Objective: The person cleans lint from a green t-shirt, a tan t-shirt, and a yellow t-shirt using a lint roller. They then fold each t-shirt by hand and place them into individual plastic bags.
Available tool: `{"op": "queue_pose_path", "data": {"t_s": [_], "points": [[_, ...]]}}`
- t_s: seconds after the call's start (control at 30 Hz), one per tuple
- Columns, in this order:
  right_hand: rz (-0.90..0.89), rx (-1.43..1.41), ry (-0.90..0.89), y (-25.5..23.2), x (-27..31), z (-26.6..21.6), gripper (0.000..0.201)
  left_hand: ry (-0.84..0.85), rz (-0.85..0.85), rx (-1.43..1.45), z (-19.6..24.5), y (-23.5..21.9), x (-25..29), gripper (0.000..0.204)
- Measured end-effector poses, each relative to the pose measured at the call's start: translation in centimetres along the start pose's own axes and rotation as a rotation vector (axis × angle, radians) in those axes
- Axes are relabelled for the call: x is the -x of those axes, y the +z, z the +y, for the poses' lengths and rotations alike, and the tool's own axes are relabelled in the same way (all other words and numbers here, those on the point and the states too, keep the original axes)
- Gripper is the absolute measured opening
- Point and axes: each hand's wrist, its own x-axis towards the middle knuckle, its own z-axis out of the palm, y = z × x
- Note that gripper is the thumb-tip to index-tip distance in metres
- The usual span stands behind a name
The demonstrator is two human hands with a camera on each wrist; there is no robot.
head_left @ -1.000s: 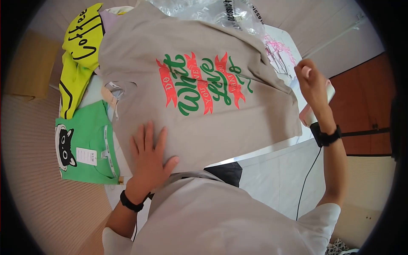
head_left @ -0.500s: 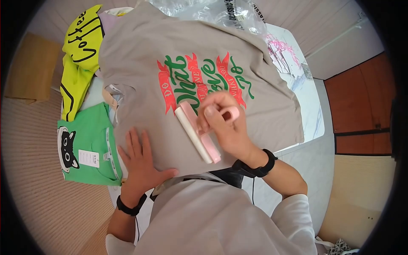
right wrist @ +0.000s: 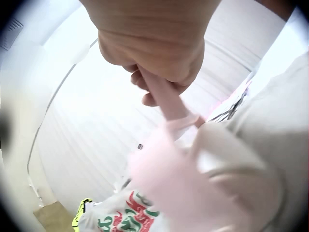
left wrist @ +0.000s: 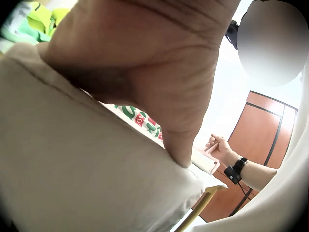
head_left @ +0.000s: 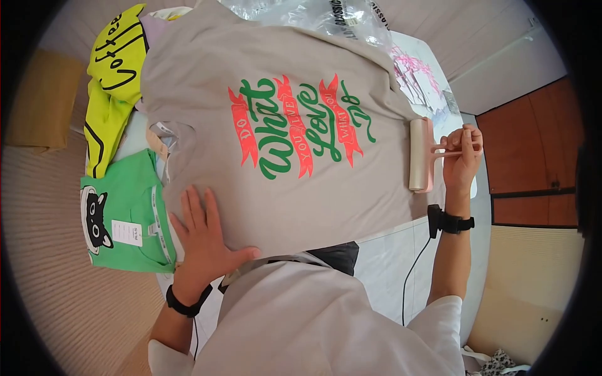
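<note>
A taupe shirt with red and green lettering lies spread over the table. Flat on its lower left part rests my left hand, fingers spread and thumb out. My right hand grips the pink handle of a lint roller, whose white cylinder is at the shirt's right end. The right wrist view shows the fingers curled round the handle, with the roller blurred below. In the left wrist view the left palm hides much of the shirt.
A green shirt with a cat print and paper tag lies at the left, below a yellow garment. Clear plastic packaging sits at the top edge. Tags with pink strings lie at upper right. A cable hangs from the right wrist.
The right hand came in from the right to the shirt's middle with the roller, then moved back to its right end. My left hand has shifted slightly left and stays on the fabric.
</note>
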Motion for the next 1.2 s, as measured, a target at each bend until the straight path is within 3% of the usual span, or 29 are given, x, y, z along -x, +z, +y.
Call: {"op": "queue_pose_path", "data": {"t_s": [0.1,0.17,0.3,0.43,0.53,0.7,0.87,1.0,1.17,1.2], "points": [[-0.096,-0.149,-0.003,5.6,2.3,-2.1,0.014,0.168,0.025,0.036,0.5,-1.0,-1.1,0.149],[-0.251,-0.302,0.055,10.1,4.8,-2.4,0.016,0.248,0.018,0.075,1.2,-1.5,-2.6,0.142],[-0.302,-0.370,0.253,15.3,9.6,-0.7,0.017,0.411,-0.051,0.077,2.4,-2.8,-6.6,0.144],[-0.166,-0.331,0.302,11.1,8.9,0.3,0.015,0.323,-0.218,-0.064,2.0,-2.7,-8.4,0.152],[-0.046,-0.232,0.189,4.0,6.4,-0.1,0.015,0.314,-0.258,-0.069,1.9,-2.8,-8.7,0.155],[0.166,-0.153,0.199,-7.9,2.5,-0.5,0.015,0.317,-0.236,-0.058,1.6,-2.6,-8.5,0.159],[0.179,-0.009,0.136,-10.1,0.4,-2.1,0.014,0.331,-0.202,-0.055,1.3,-2.2,-8.4,0.156],[0.042,-0.026,0.079,-4.7,0.6,-4.3,0.018,0.295,-0.153,-0.008,1.9,-2.2,-7.1,0.148],[-0.153,-0.032,0.004,8.4,2.4,-5.8,0.027,0.334,-0.158,0.007,3.0,-1.8,-4.9,0.142],[-0.133,0.044,0.103,11.4,3.0,-5.4,0.026,0.332,-0.150,0.005,3.2,-1.7,-4.8,0.144]]}}
